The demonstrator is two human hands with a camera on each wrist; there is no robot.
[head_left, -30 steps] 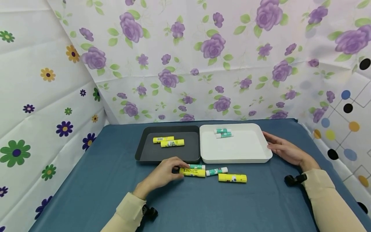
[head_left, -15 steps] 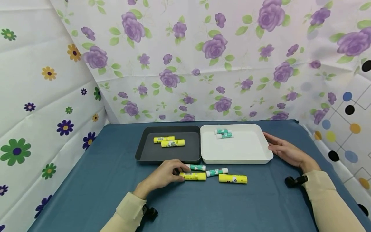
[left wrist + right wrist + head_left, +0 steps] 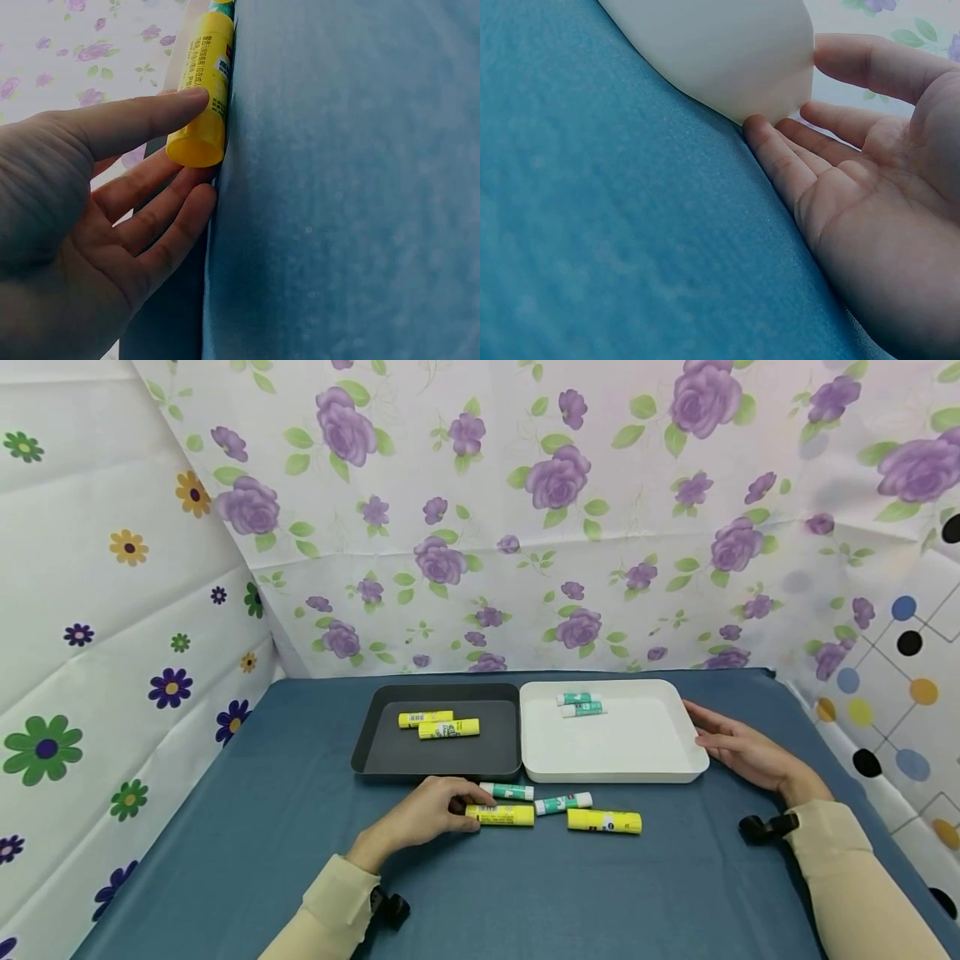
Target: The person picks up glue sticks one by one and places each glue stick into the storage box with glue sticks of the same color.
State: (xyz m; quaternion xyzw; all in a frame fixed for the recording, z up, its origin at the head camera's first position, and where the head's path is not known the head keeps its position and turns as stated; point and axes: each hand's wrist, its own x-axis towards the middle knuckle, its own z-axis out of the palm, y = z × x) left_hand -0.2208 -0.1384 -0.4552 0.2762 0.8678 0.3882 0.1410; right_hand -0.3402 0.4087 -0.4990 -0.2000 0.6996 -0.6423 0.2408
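Observation:
My left hand point(image 3: 423, 814) pinches the left end of a yellow glue stick point(image 3: 502, 815) lying on the blue cloth. In the left wrist view, the thumb lies across this yellow stick, with the other fingers behind and beneath it. Just behind is a small green-and-white glue stick point(image 3: 510, 792); another green-and-white one point(image 3: 564, 803) lies to the right, then a second yellow glue stick point(image 3: 604, 822). My right hand point(image 3: 742, 756) rests with relaxed fingers against the right side of the white tray point(image 3: 622, 747); in the right wrist view, fingertips point(image 3: 759, 131) touch its corner.
A dark grey tray point(image 3: 382, 739) stands left of the white one, edges together, with two yellow glue sticks point(image 3: 448, 729) in it. Two green-and-white glue sticks point(image 3: 582, 710) lie in the white tray. Flowered cloth point(image 3: 555, 568) hangs behind the table.
The yellow glue stick in my left hand has rolled slightly toward me, its label turning, which shows more of the green-and-white one behind. My right hand stays at the white tray.

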